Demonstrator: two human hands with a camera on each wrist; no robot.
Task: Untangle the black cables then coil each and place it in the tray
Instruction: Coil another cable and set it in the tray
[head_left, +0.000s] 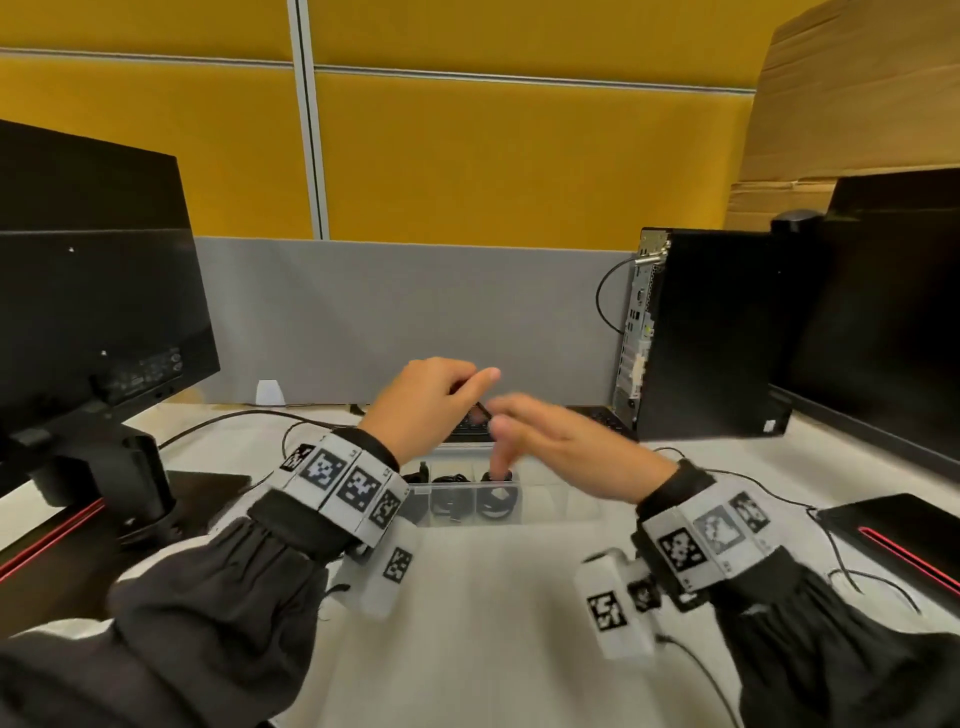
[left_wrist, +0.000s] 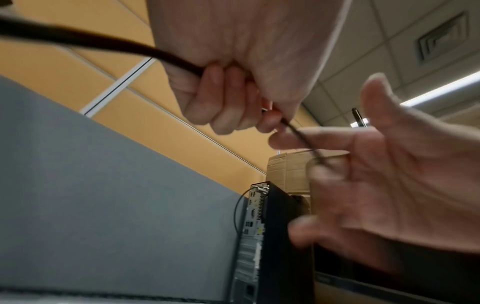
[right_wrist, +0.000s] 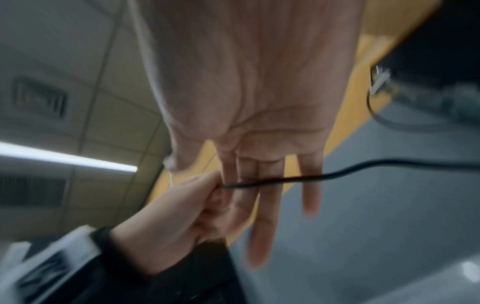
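Note:
My left hand hovers above the desk with its fingers curled round a black cable. The cable leaves the fist as a thin strand and crosses the straight, spread fingers of my right hand, which is blurred and close beside the left. Below both hands a clear compartment tray sits on the white desk. Coiled black cables lie in its left compartments, and my left wrist partly hides them.
A black monitor on its stand fills the left. A PC tower and a second monitor stand on the right. A keyboard lies behind the tray. Thin loose wires trail over the desk at right.

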